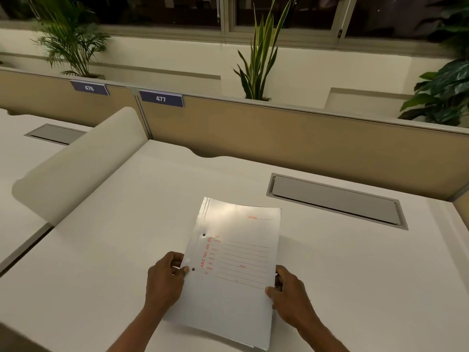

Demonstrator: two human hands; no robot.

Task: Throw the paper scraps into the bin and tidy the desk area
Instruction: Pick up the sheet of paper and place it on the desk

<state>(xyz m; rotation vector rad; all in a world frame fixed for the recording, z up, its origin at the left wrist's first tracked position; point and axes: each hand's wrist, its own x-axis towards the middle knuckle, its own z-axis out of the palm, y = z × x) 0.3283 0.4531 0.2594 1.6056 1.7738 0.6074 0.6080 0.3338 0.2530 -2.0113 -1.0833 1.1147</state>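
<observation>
Both hands, left hand (165, 280) and right hand (291, 293), grip the folder (236, 262) by its side edges over bare desk (101, 262).

folder (236, 260) on desk (355, 275), cable hatch (335, 199) behind-right

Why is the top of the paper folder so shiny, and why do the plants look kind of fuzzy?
In the head view, a lamp overhead bounces off the glossy folder, making a pale glare patch near its top; the left hand and right hand stay sharp, while the leafy plant at far left smears with motion blur; the wide lens bends the partition edge, and the windows are dark.
</observation>
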